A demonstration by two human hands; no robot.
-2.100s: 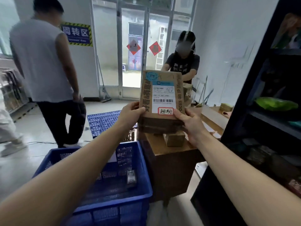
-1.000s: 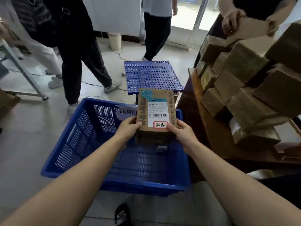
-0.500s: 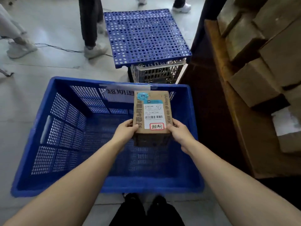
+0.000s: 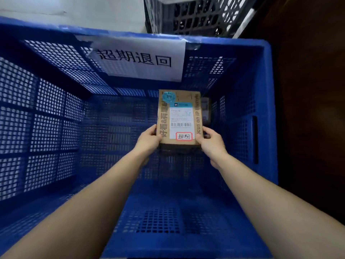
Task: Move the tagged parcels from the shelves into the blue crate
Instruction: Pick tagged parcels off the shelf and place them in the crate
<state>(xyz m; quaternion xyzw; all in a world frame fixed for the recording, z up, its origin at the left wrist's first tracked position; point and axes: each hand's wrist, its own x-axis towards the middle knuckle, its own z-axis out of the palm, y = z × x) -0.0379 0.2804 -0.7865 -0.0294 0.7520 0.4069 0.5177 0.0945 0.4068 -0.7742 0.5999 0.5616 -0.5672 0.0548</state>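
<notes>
A brown cardboard parcel with a white shipping label and a red-bordered tag sits low inside the blue crate, near its far right corner. My left hand grips the parcel's near left edge and my right hand grips its near right edge. Whether the parcel touches the crate floor is unclear. A second small parcel peeks out behind it at the right wall.
A white paper sign with black characters hangs on the crate's far wall. Beyond the crate stands a grey perforated basket. A dark wooden surface runs along the right side.
The view has tipped down and closed in on the crate. Both hands have lowered the parcel from above the rim deep into the crate, toward the far right corner.
</notes>
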